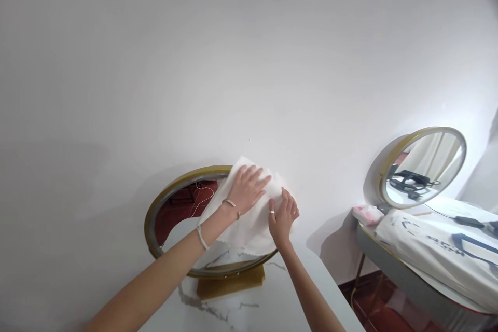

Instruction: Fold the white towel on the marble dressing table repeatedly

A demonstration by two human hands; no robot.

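A round tabletop mirror (160,198) with a gold rim leans back on a gold base (233,282). A thin white cloth or tissue (252,228) covers the right part of its glass. My left hand (249,187) lies on this cloth near the mirror's upper right, fingers stretched out and slightly spread. At the right edge, my right hand (283,218) is bent round the cloth at the mirror's side, thumb in front. The cloth hides the mirror's right rim there. Bracelets circle my left wrist, and a ring shows on my right hand.
The mirror stands on a white marble-patterned table (218,316) against a pale wall (249,62). To the right, a second table (389,264) carries another round mirror (428,166), a pink-and-white packet (367,215), a printed white fabric or bag (436,249) and a black adapter (469,222) with a cord.
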